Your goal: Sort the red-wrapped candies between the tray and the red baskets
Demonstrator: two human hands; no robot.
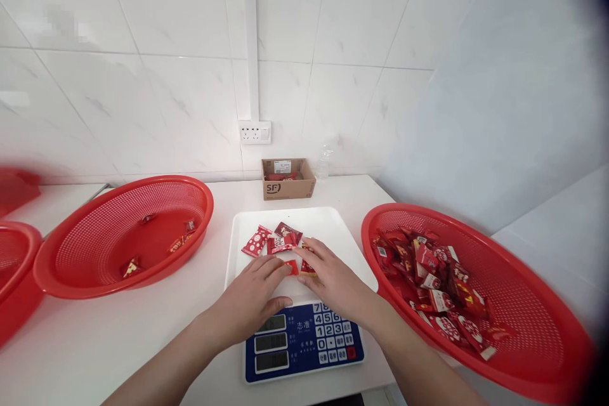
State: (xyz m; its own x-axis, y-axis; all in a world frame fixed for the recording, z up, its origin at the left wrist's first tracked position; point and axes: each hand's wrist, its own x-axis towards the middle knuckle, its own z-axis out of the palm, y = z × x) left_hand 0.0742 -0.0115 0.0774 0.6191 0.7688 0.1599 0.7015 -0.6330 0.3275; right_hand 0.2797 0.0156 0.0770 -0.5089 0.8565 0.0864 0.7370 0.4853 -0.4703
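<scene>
Pale marbled tiles [181, 95] back a white table [118, 330] where a person works bare-handed at a digital scale [328, 225], its blue keypad panel [297, 311] on the person's side. Bunched on the scale's white pan are red wrapped packets [281, 243], including a white-spotted packet [257, 240]. The left hand [257, 298] is loosely spread, thumb clear of the other fingers, with fingertips over a small orange-red packet [292, 266]; the right hand [333, 276] curves at a gold-edged packet [308, 260], though the angle hides whether it grips or only touches it. To the right of the scale, a red basket [547, 304] holds a heap of similar packets [440, 300]; to the left, another red basket [128, 216] contains a few wrapped pieces [130, 266]. Behind the scale, below a power socket [255, 132], sits an open-topped cardboard box [290, 190] marked SF, red items inside.
</scene>
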